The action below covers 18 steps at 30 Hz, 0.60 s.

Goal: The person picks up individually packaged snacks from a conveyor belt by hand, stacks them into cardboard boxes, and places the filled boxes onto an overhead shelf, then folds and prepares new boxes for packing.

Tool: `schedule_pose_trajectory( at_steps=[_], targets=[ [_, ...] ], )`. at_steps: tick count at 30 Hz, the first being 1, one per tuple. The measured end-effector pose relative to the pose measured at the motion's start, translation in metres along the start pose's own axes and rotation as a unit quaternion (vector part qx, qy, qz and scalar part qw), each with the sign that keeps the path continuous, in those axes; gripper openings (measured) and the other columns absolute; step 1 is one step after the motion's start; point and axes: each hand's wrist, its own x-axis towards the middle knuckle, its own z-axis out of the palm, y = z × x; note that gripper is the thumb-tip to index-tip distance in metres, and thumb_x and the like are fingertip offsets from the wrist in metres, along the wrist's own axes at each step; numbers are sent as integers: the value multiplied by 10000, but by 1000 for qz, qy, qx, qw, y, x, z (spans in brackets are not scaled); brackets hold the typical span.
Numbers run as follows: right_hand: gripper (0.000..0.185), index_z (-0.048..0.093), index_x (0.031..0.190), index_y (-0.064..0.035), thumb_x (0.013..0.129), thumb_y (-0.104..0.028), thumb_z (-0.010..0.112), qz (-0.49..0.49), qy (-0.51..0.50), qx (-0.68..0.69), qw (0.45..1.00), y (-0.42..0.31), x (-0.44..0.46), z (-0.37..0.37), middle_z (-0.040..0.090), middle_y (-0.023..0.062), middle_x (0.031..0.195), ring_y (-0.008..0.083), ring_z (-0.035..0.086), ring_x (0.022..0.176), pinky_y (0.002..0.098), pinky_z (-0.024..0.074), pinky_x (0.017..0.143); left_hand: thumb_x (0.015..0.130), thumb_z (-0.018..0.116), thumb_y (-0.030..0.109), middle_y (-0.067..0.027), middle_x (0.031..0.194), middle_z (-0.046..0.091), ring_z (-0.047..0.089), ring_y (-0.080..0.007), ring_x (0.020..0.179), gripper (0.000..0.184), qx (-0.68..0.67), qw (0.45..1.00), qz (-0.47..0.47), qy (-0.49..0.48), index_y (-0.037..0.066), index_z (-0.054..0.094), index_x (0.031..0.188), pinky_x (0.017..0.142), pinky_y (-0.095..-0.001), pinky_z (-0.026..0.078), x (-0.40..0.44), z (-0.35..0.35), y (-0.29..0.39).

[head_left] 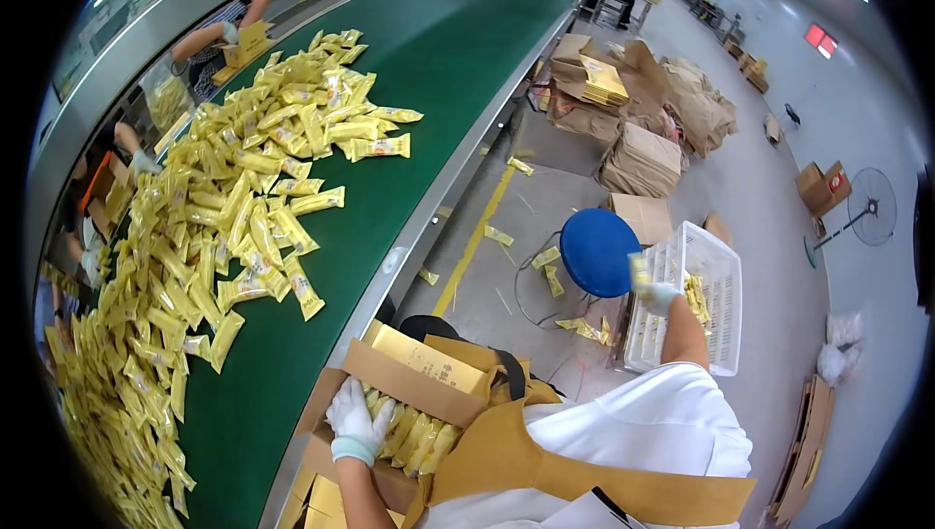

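My left hand (359, 419), in a white glove, lies at the inner left side of an open cardboard box (414, 373), its fingers apart and touching the yellow packets (417, 436) lined up in a row inside. Out to the right, my gloved right hand (659, 298) is closed on a yellow wrapped packet (639, 270), slightly blurred. That hand is above the left side of a white plastic crate (723, 320), where more loose yellow packets (695, 295) lie. A flat yellow carton (429, 358) stands against the box's far flap.
A green conveyor belt (429, 71) carries a large heap of yellow packets (224, 207). Co-workers' arms (200, 42) reach in across the belt. A blue stool (597, 252), scattered packets (584, 329), stacked brown sacks (640, 161) and a fan (870, 206) occupy the floor.
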Motion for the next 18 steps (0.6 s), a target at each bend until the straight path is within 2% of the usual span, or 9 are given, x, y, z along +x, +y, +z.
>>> schedule_pose_trajectory(
  at_steps=[1, 3, 6, 7, 10, 12, 13, 14, 18],
  targets=[
    [293, 693, 1052, -91, 899, -339, 715, 113, 132, 289, 942, 79, 21, 12, 676, 80, 871, 237, 656, 779, 388, 522, 705, 824, 712, 451, -253, 1428, 492, 480, -424, 1282, 838, -3, 1000, 8, 10, -34, 418, 1441, 1081, -524, 348, -2, 1, -2],
    [401, 690, 1080, -61, 921, -427, 655, 299, 383, 503, 715, 59, -32, -28, 685, 103, 868, 252, 658, 732, 416, 513, 575, 834, 714, 414, -248, 1422, 502, 487, -422, 1279, 783, 1, 999, 12, 31, -34, 454, 1421, 1077, -516, 365, -4, 2, -2],
    [427, 693, 1136, -65, 914, -426, 645, 477, 440, 325, 688, 72, 4, -20, 694, 119, 929, 255, 677, 702, 418, 513, 528, 839, 708, 401, -246, 1410, 518, 508, -419, 1264, 757, -34, 998, 11, 57, -32, 468, 1413, 1076, -502, 385, -7, -1, 0],
    [437, 648, 1193, -70, 901, -394, 662, 435, 431, 340, 714, 50, 23, -9, 663, 118, 886, 253, 629, 562, 389, 479, 465, 845, 702, 393, -237, 1397, 538, 528, -408, 1255, 717, -33, 997, 17, 66, -24, 496, 1391, 1081, -497, 393, -7, -6, 3],
    [482, 565, 1295, -52, 902, -307, 682, 283, 309, 404, 813, -103, 65, 28, 652, 120, 899, 231, 616, 572, 374, 466, 463, 871, 682, 397, -218, 1363, 576, 526, -391, 1277, 613, -32, 997, 21, 67, 13, 559, 1333, 1124, -489, 363, -15, -12, 6],
    [504, 503, 1363, -32, 924, -201, 682, 18, 307, 263, 914, -122, 180, 89, 672, 127, 1022, 244, 664, 720, 378, 536, 593, 896, 663, 413, -200, 1346, 594, 528, -370, 1283, 593, -41, 997, 47, 47, 33, 561, 1339, 1152, -487, 333, -26, -21, 4],
    [614, 483, 1382, 29, 885, -243, 721, -82, 267, 252, 927, -256, 115, 66, 619, 220, 1220, 345, 590, 1179, 410, 455, 1042, 859, 706, 247, -197, 1296, 627, 578, -339, 1229, 510, -78, 991, 87, 70, 24, 600, 1304, 1098, -446, 412, -30, -37, 8],
    [643, 476, 1403, 15, 862, -218, 732, -206, 346, 43, 914, -330, 97, 64, 559, 242, 1332, 388, 537, 1239, 433, 419, 1080, 849, 703, 208, -191, 1284, 638, 595, -331, 1213, 499, -159, 983, 86, 45, 18, 606, 1301, 1080, -437, 433, -35, -59, 10],
    [682, 486, 1420, -77, 816, -258, 746, -454, 257, -28, 853, -549, 78, 60, 493, 212, 1436, 403, 484, 1303, 464, 418, 1091, 796, 647, 26, -170, 1199, 698, 664, -295, 1136, 491, -390, 909, 145, 14, -17, 622, 1284, 993, -379, 514, -30, -128, -6]
  ],
)
